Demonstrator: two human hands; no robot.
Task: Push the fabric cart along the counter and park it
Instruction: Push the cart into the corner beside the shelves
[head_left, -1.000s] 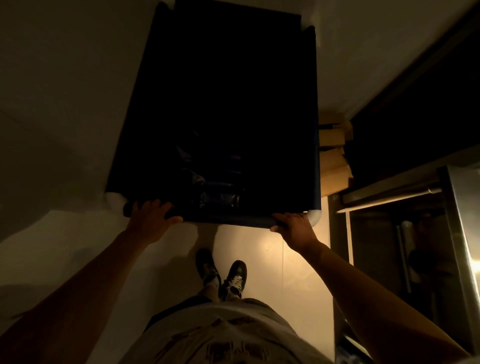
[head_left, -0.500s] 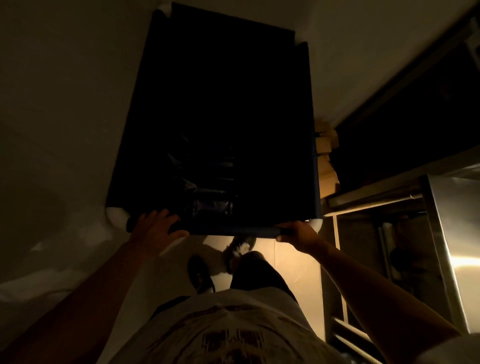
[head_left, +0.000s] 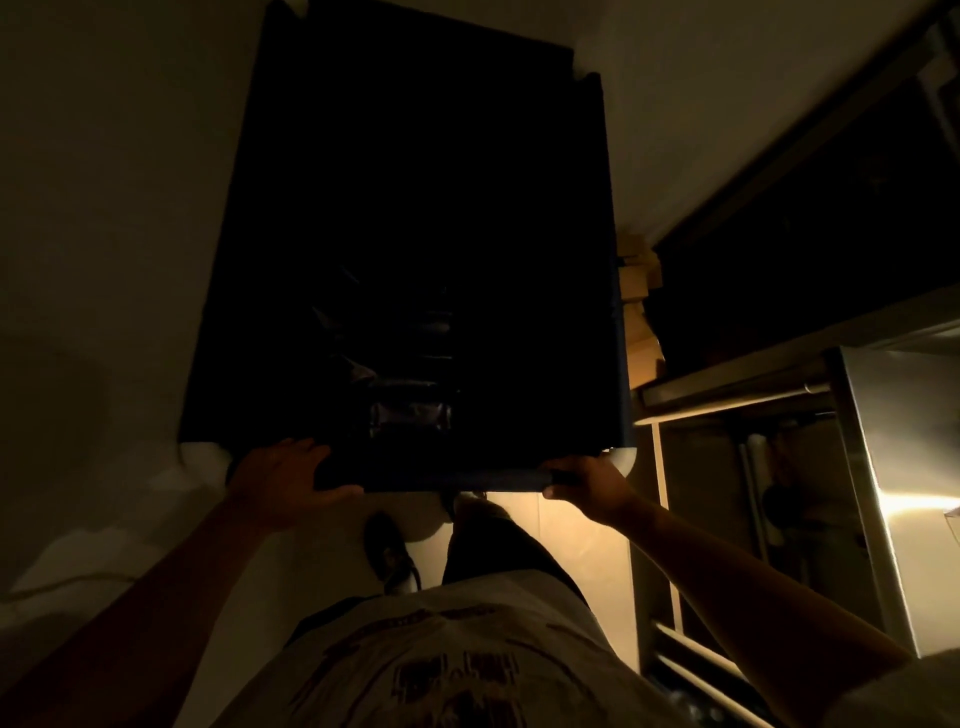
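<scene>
The dark fabric cart (head_left: 613, 332) fills the middle of the head view, a deep bin with a padded rim, standing on the pale floor. Inside it lie dim, shiny dark bundles, hard to make out. My left hand (head_left: 283, 480) grips the near rim at its left corner. My right hand (head_left: 589, 483) is wrapped around the near rim at the right corner. The steel counter (head_left: 893, 457) stands to the right of the cart, apart from it.
Cardboard boxes (head_left: 641, 322) are stacked tight against the cart's right side. A dark opening lies behind them at the upper right. A white wall (head_left: 104, 208) runs along the left. My feet and legs are just behind the cart.
The cart has rolled forward, away from me. My right leg has stepped ahead under the near rim. The counter has slid closer along my right side. Both hands kept their hold.
</scene>
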